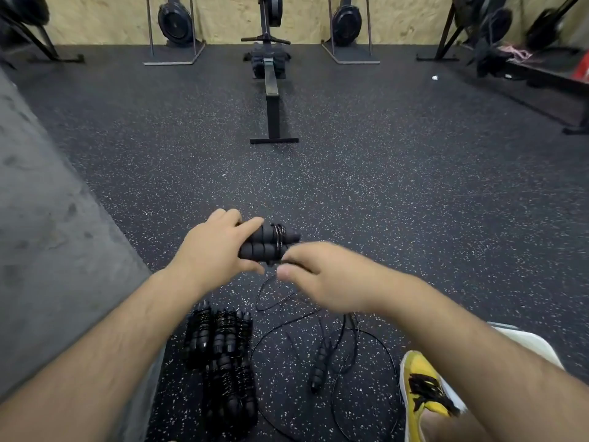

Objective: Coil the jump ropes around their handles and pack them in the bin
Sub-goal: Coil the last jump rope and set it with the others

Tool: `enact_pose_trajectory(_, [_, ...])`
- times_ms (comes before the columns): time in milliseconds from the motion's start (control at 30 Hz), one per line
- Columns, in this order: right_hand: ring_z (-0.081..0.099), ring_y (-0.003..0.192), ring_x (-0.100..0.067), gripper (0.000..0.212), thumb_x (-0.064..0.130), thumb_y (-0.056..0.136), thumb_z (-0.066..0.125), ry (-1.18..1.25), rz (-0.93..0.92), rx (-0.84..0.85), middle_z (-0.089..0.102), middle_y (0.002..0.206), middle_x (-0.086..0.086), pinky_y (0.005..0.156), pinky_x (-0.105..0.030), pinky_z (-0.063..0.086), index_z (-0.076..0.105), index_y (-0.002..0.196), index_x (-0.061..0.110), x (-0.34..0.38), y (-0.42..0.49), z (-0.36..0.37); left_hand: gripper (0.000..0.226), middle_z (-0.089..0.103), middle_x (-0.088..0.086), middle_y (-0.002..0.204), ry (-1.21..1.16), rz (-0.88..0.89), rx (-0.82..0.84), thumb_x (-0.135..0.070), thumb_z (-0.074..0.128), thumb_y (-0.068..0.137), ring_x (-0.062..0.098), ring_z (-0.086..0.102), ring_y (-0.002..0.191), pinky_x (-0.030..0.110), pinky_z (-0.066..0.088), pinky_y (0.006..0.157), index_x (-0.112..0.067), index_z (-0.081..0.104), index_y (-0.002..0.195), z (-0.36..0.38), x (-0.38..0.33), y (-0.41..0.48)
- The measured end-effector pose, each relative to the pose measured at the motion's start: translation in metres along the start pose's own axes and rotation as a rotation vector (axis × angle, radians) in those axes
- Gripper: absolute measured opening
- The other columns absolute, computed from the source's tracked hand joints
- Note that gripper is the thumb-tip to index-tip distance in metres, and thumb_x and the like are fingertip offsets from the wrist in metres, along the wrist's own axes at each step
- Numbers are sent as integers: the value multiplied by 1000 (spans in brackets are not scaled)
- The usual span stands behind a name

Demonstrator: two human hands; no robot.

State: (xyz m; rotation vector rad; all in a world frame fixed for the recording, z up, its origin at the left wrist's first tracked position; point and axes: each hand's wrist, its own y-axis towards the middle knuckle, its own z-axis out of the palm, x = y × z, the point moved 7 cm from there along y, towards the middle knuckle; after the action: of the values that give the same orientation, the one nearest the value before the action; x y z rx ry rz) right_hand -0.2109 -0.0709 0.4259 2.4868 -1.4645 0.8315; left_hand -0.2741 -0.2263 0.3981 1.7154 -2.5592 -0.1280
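Observation:
My left hand [213, 250] grips two black foam handles [271, 244] held side by side, with a few turns of thin black rope wound round them. My right hand [322, 275] pinches the rope just right of the handles; the loose rope [274, 298] hangs down to the floor. Several coiled jump ropes [220, 346] lie in a pile on the floor below my left forearm. Another uncoiled rope with a black handle [318, 368] sprawls beside them. A white bin edge [522, 339] shows at the lower right, mostly hidden by my right arm.
A grey concrete block [47, 250] rises along the left. My yellow shoe [424, 387] rests at the lower right. A rowing machine [271, 84] stands ahead on the speckled rubber floor, with more machines along the back wall and a rack at the far right.

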Motion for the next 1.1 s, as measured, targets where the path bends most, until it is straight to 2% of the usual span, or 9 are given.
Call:
enact_pose_trajectory(167, [55, 79, -9, 21, 46, 98, 54, -202, -22, -319, 66, 84, 14, 69, -30, 44, 68, 96, 30, -32, 11, -51, 80, 49, -11, 102, -214, 327, 31, -79, 64, 68, 11, 41, 94, 32, 46, 79, -39, 45, 134, -1, -37, -9])
enact_pose_trajectory(300, [48, 61, 1, 15, 36, 98, 59, 158, 13, -320, 58, 66, 23, 63, -27, 38, 64, 84, 35, -68, 21, -45, 73, 49, -23, 103, -482, 342, 30, -68, 76, 69, 1, 45, 105, 22, 39, 91, -44, 49, 132, -15, -46, -15])
enact_pose_trajectory(367, [50, 72, -3, 17, 19, 100, 58, 287, 36, -254, 58, 77, 20, 71, -31, 45, 63, 92, 34, -76, 22, -29, 71, 54, -22, 109, -599, 296, 29, -54, 85, 70, 2, 49, 113, 22, 39, 95, -45, 50, 131, -22, -43, -17])
enact_pose_trajectory(433, [52, 89, -12, 24, 4, 98, 53, 250, 122, -122, 56, 98, 6, 80, -30, 46, 64, 116, 17, -79, 21, -3, 72, 57, -19, 114, -701, 241, -15, -42, 88, 71, 4, 52, 116, 20, 38, 98, -41, 52, 133, -27, -38, -18])
enact_pose_trajectory(500, [53, 86, -13, 23, 11, 104, 41, 185, 165, -33, 55, 101, 3, 73, -23, 45, 60, 117, 15, -71, 24, 24, 75, 56, -16, 115, -643, 191, -119, -43, 87, 72, 6, 50, 114, 23, 37, 99, -36, 51, 138, -29, -31, -14])
enact_pose_trajectory(600, [54, 82, -14, 29, 39, 108, 32, 173, 195, 27, 57, 95, 1, 68, -30, 41, 53, 99, 19, -43, 23, 47, 84, 48, -10, 111, -410, 100, -213, -50, 83, 73, 13, 40, 106, 32, 36, 97, -26, 47, 145, -19, -12, -6])
enact_pose_trajectory(800, [45, 65, -12, 33, 41, 107, 35, 82, 108, 142, 50, 79, 3, 55, -31, 31, 43, 83, 19, 2, -6, 35, 84, 51, 2, 111, -164, 20, -208, -41, 86, 73, 24, 41, 102, 45, 47, 92, -22, 46, 145, -3, 5, 4])
enact_pose_trajectory(1000, [58, 85, -19, 24, 44, 103, 43, -327, -19, -275, 67, 92, 8, 71, -33, 47, 62, 103, 29, -3, -1, -38, 73, 52, -4, 105, -158, 306, -85, -38, 86, 73, 18, 38, 92, 40, 45, 85, -22, 54, 137, 5, -27, -2])
enact_pose_trajectory(1100, [57, 83, -9, 21, 46, 99, 53, -243, -34, -367, 67, 89, 14, 73, -31, 47, 69, 99, 32, -31, 8, -55, 71, 44, -20, 104, -364, 360, 3, -49, 82, 73, 11, 38, 98, 29, 39, 89, -32, 51, 135, -3, -45, -12])
